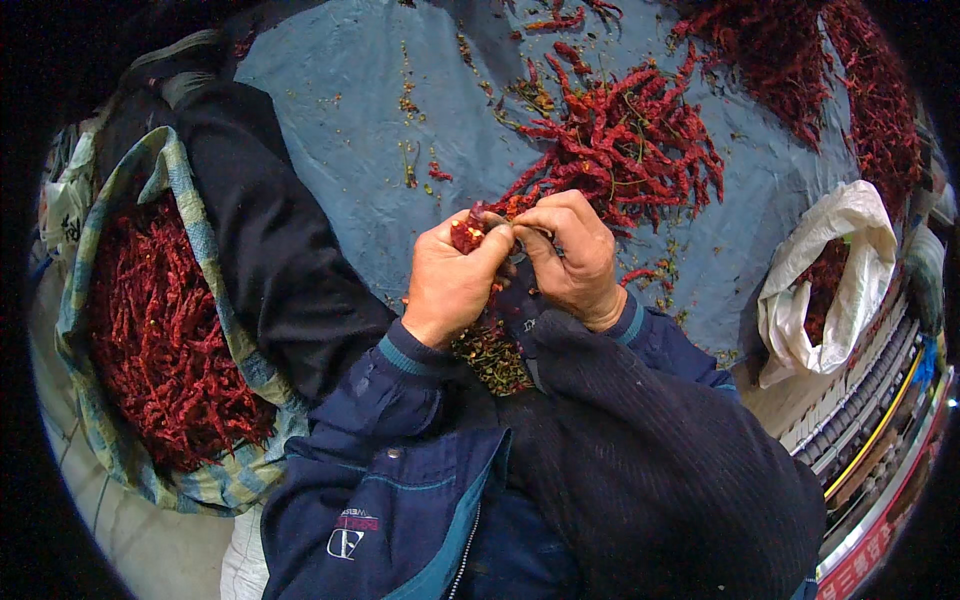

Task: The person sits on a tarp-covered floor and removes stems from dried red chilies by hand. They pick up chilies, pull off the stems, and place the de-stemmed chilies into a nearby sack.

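My left hand (447,283) is closed around a dried red chili pepper (467,236), whose torn-looking end shows pale yellow bits. Against it, my right hand (573,258) pinches with thumb and forefinger; what lies between those fingertips is too small to make out. Just beyond both hands spreads a loose pile of dried red chilies (640,140) with thin stems. Below my wrists, between my legs, lies a heap of greenish-yellow stems and scraps (492,358).
A blue sheet (340,120) covers the ground, dotted with scraps. At left stands a checked cloth sack (200,235) full of red chilies. A white woven sack (872,225) holding some stands at right. Larger chili heaps (765,65) lie at the far right.
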Demonstrator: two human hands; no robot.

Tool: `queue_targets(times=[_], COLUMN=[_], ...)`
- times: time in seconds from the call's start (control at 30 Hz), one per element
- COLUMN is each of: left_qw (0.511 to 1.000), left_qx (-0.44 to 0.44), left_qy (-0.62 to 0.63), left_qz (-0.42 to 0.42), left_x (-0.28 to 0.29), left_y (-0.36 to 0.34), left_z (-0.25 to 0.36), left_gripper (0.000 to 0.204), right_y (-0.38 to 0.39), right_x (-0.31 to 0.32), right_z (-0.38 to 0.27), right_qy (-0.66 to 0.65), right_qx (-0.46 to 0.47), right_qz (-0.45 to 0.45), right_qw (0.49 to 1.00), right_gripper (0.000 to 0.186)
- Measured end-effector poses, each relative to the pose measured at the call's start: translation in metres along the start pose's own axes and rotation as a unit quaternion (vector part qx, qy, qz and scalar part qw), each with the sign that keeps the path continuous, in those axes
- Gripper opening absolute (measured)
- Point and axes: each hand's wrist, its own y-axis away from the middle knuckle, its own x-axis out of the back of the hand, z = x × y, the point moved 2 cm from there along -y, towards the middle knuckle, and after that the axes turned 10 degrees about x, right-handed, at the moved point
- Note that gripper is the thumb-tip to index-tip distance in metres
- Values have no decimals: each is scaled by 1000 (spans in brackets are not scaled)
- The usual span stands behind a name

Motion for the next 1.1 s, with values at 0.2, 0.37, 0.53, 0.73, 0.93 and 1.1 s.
queue_targets(times=[0.2, 0.37, 0.53, 0.73, 0.93, 1.1], left_qw=[969, 980, 978, 994, 953, 896], left_qx=[31, 35, 68, -8, -266, -362], left_qy=[247, 189, 193, 86, -139, -257], left_qz=[5, 42, 35, 70, 52, 27], left_x=[39, 73, 64, 53, 21, -7], left_y=[-8, 0, 3, 3, -1, -4], left_z=[-15, -11, -9, -2, 27, 44], left_gripper=[15, 17, 19, 31, 31, 31], right_y=[4, 16, 3, -30, -36, -27], right_x=[6, -7, -43, -5, 44, 38], right_z=[12, 22, 43, 20, 4, 1], right_qy=[-46, 143, 251, 200, 135, -50], right_qx=[-64, -29, 50, 73, -15, -95], right_qz=[-95, -233, -296, -135, -51, -27], right_qw=[992, 961, 920, 968, 989, 994], right_gripper=[17, 18, 20, 12, 12, 10])
